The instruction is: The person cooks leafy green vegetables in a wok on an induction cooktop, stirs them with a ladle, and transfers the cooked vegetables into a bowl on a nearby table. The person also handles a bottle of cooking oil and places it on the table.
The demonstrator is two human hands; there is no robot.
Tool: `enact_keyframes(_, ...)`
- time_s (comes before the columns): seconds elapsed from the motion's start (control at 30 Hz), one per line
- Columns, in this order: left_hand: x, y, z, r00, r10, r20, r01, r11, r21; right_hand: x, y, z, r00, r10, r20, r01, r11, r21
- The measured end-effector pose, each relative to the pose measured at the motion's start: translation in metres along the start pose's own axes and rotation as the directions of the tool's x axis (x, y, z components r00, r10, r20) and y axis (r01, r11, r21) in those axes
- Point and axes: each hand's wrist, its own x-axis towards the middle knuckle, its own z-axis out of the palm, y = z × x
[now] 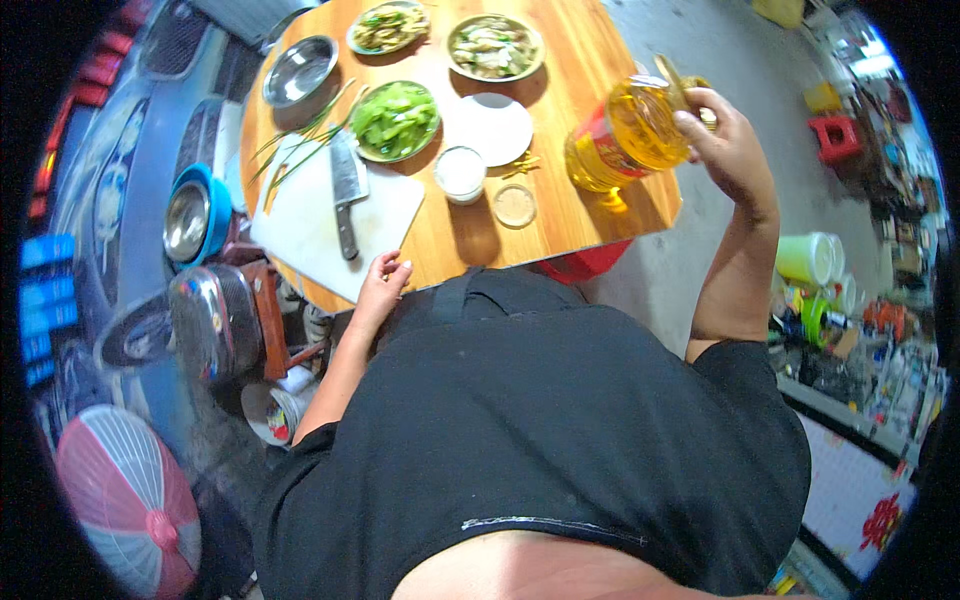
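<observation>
My right hand [728,140] is closed around the handle of a large clear jug of golden oil [628,135] at the table's right side. The jug leans in view; I cannot tell whether its base touches the wood. Over the table's near edge, my left hand [384,280] is empty, its fingers loosely bent and apart. Beside it lies a white cutting board [300,225] bearing a cleaver [347,185] and some green onions [285,160]. A white-filled jar [460,175] stands mid-table, with a round lid [515,206] next to it.
Around the wooden table [560,225] are a bowl of cut green vegetable [395,120], two filled dishes [495,47] [388,27], a metal bowl [300,72] and a white plate [490,130]. A red stool [590,262] sits under the near edge. A pink-and-white fan [130,500] stands at lower left.
</observation>
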Motion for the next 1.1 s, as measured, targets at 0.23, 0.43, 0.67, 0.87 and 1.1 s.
enact_keyframes(0.23,0.055,0.052,0.007,0.963,0.232,0.138,-0.245,0.965,0.089,0.018,0.003,-0.021,0.931,0.229,-0.283,-0.23,0.973,0.031)
enact_keyframes(0.43,0.079,0.078,0.015,0.923,0.304,0.236,-0.321,0.947,0.034,0.055,0.036,0.011,0.936,-0.032,-0.352,-0.184,0.805,-0.563)
enact_keyframes(0.67,0.067,0.066,0.013,0.936,0.223,0.271,-0.255,0.963,0.087,0.067,0.048,-0.001,0.981,-0.186,-0.057,0.158,0.932,-0.325)
enact_keyframes(0.87,0.062,0.057,0.012,0.946,0.25,0.208,-0.262,0.965,0.028,0.062,0.057,0.021,0.939,-0.134,-0.317,0.003,0.924,-0.382)
enact_keyframes(1.1,0.063,0.052,0.011,0.948,0.259,0.184,-0.272,0.961,0.055,0.03,0.042,-0.007,0.991,0.115,-0.068,-0.119,0.99,-0.07)
